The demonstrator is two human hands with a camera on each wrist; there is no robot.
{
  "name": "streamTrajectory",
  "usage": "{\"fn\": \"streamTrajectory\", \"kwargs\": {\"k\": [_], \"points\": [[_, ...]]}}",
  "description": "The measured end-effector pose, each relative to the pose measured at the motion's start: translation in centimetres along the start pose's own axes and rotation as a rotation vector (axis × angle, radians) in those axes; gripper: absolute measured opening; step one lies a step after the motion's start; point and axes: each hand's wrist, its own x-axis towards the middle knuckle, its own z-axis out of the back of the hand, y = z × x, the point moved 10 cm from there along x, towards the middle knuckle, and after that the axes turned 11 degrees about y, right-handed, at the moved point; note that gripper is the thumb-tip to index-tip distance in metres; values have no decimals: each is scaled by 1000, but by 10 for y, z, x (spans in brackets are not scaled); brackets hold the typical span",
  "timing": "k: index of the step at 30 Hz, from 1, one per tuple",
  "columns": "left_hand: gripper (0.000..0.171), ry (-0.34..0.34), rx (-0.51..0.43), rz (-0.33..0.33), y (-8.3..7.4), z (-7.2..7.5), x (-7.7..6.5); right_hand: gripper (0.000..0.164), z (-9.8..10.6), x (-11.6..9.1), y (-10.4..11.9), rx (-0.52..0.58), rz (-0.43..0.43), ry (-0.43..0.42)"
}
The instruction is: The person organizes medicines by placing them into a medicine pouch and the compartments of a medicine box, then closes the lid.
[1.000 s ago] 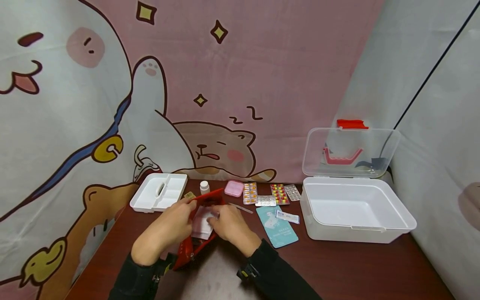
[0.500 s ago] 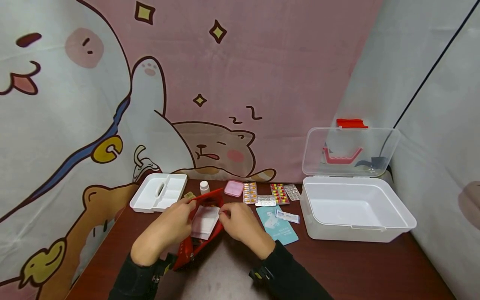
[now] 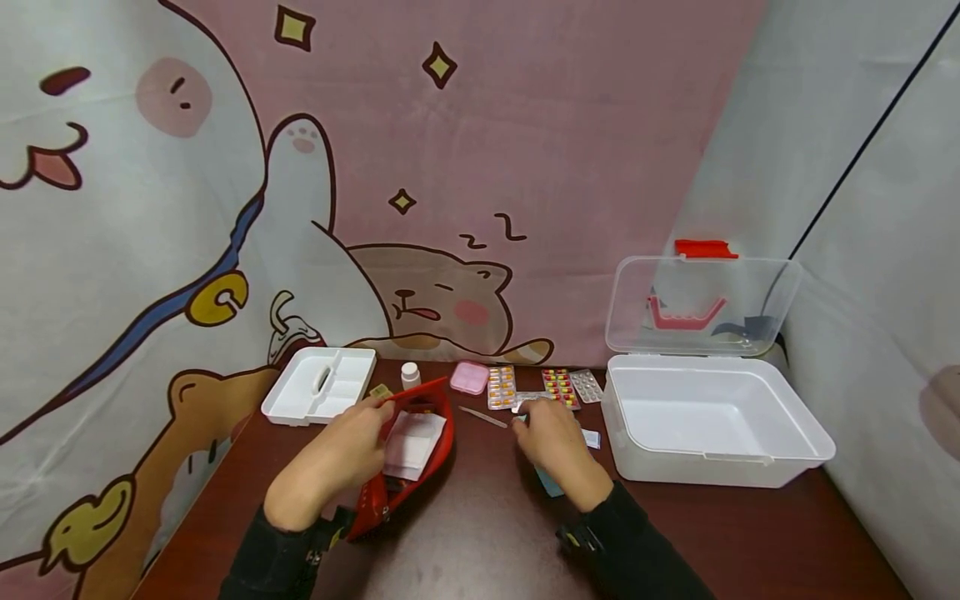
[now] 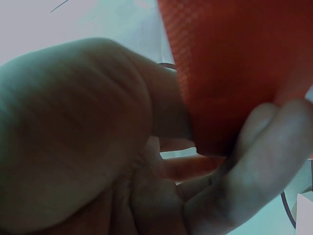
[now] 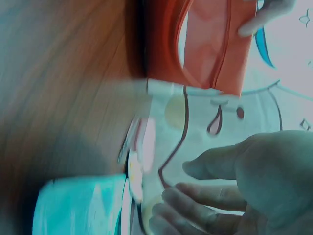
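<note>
A red zip pouch [image 3: 442,450] stands on the table with its mouth spread wide, and folded white packets [image 3: 412,442] show inside. My left hand [image 3: 341,454] grips the pouch's left edge; in the left wrist view the red fabric [image 4: 234,63] lies between thumb and fingers. Away to the right, my right hand [image 3: 558,446] is over a flat teal packet [image 3: 550,485], partly covering it and a small white-and-blue sachet [image 3: 592,438]. In the right wrist view the right hand's fingers [image 5: 195,205] are loosely bent and hold nothing, with the teal packet [image 5: 78,208] below.
Several blister packs [image 3: 501,387], a pink case [image 3: 469,377], a white bottle [image 3: 410,375] and a thin pale stick-like item [image 3: 483,417] lie along the back. A white tray [image 3: 352,367] is at back left. A clear-lidded white box [image 3: 697,462] stands open at right.
My right hand has left the white packets in the pouch and moved right, over the teal packet. My left hand keeps its grip on the pouch.
</note>
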Motion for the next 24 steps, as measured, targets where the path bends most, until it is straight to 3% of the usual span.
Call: {"fn": "streamTrajectory", "kwargs": {"k": [5,9,14,19,24], "points": [[30,8,-3,9,0,0,1,24,9,1,-36,-41,-88,0],[29,9,-3,12,0,0,1,26,6,2,-55,-57,-129,65],[33,9,0,11,0,0,0,27,0,1,-67,-61,-153,131],[44,9,8,13,1,-1,-1,9,-6,3,-77,-81,-175,159],[49,8,7,12,0,-1,0,11,-9,5,-83,-92,-183,171]]}}
